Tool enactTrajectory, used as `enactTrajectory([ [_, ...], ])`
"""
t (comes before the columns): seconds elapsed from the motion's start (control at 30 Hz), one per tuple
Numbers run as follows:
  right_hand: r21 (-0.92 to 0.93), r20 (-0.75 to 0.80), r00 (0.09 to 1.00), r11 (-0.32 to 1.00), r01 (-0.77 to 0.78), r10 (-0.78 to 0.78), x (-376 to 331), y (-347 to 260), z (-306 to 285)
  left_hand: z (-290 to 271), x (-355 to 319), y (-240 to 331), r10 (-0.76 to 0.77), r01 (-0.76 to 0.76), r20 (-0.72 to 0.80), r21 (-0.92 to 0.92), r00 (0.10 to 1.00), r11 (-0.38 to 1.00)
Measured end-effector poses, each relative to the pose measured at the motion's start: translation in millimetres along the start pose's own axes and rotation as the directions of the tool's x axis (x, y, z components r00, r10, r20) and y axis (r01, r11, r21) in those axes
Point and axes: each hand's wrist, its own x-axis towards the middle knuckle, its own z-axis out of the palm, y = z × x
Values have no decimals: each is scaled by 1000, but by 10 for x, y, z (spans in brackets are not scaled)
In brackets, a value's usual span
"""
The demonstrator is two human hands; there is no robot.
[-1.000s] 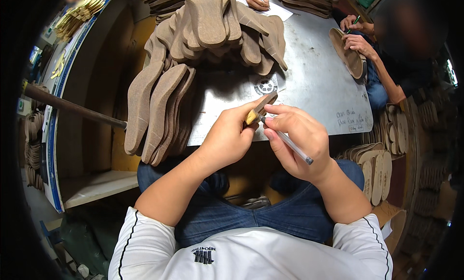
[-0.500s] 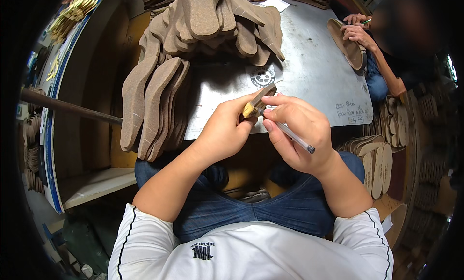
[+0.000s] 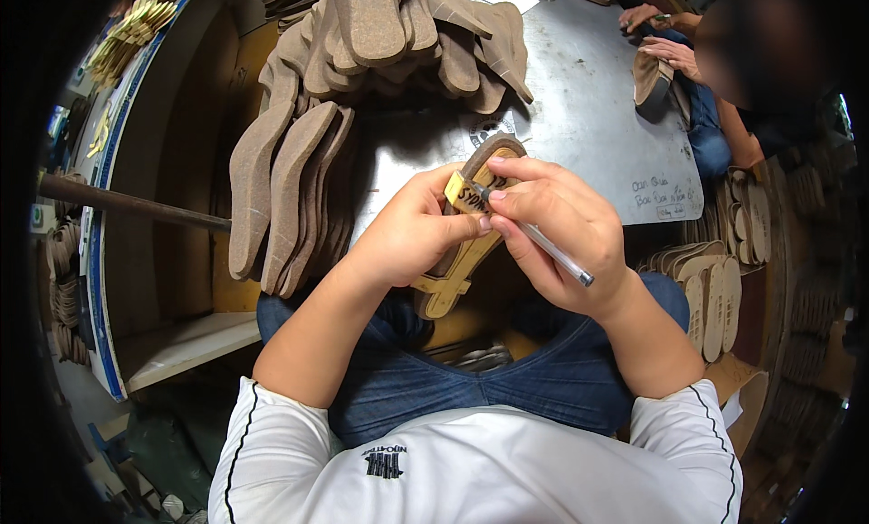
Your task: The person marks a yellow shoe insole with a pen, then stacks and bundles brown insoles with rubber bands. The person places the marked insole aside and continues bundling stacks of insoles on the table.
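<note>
Between my hands, above my lap, is a brown cork-like footbed (image 3: 503, 143) with a yellowish template (image 3: 442, 295) lying along its face. My left hand (image 3: 405, 225) is closed round the footbed and template from the left side, thumb across the template's face. In my right hand (image 3: 570, 233) is a clear-barrelled pen (image 3: 557, 254), pinched between thumb and fingers. The pen's front end points at the template beside dark handwritten marks; whether its tip touches is hidden by my fingers. The footbed tilts, its lower end hanging toward my knees.
A heap of brown footbeds (image 3: 367, 31) covers the metal table's (image 3: 588, 108) far left, with a row of upright ones (image 3: 288, 194) at its left edge. A bar (image 3: 136, 202) juts from a cabinet (image 3: 195, 343). At right are pale insoles (image 3: 715, 302) and a co-worker's hand (image 3: 674, 55) on another footbed (image 3: 652, 79).
My left hand has turned the footbed so the template's face and lower end now show. The pen stays in my right hand. The co-worker's footbed has tilted and shifted.
</note>
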Motion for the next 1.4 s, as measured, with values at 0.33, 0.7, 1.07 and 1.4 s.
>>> enactTrajectory([
  [0.33,7,-11,998,998,-56,56,12,-39,-47,-62,10,-37,-11,13,38,-48,999,999],
  [0.7,400,-177,856,831,-388,485,-25,195,-278,-23,35,30,15,-33,-92,-196,996,980],
  [1.07,297,-93,914,887,-353,395,-82,225,-183,-9,35,8,88,-104,-86,-216,992,971],
  [1.4,294,-123,898,880,-374,422,-94,212,-223,-62,39,-27,98,-113,-81,-203,992,973],
])
